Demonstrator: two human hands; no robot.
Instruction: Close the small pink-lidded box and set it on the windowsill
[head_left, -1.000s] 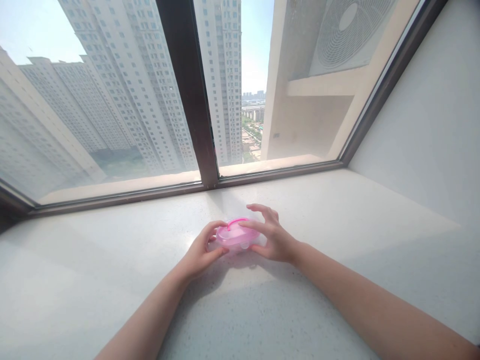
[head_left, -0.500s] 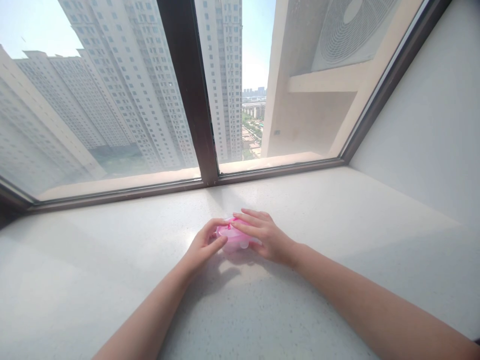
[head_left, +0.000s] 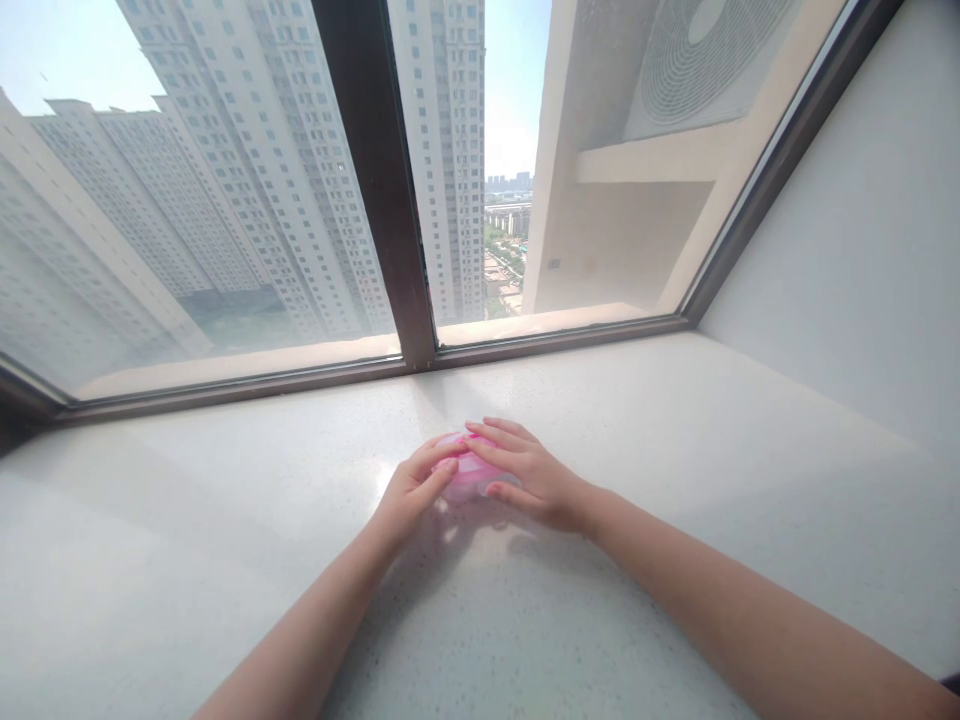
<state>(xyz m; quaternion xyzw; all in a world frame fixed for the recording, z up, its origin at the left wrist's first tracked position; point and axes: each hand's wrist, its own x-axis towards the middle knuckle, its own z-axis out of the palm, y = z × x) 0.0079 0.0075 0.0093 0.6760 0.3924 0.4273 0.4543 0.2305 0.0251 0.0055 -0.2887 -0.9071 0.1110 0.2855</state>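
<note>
A small pink, see-through plastic container (head_left: 469, 482) rests on the white speckled sill, with a brighter pink part on its top. My left hand (head_left: 417, 482) wraps its left side, fingers over the top and thumb on the near side. From the right, my right hand (head_left: 536, 474) holds it too, with the fingers lying across the top and the thumb against the near right side. Much of the container is hidden under the fingers, so its exact kind is unclear.
A window with a dark frame (head_left: 420, 345) stands behind the sill (head_left: 225, 520). A white wall (head_left: 847, 250) bounds the right side. Tall buildings and an outdoor fan unit (head_left: 705, 60) show through the glass.
My left fingers have slid further over the top and the left thumb has shifted slightly up. My right thumb has come round to the container's near side.
</note>
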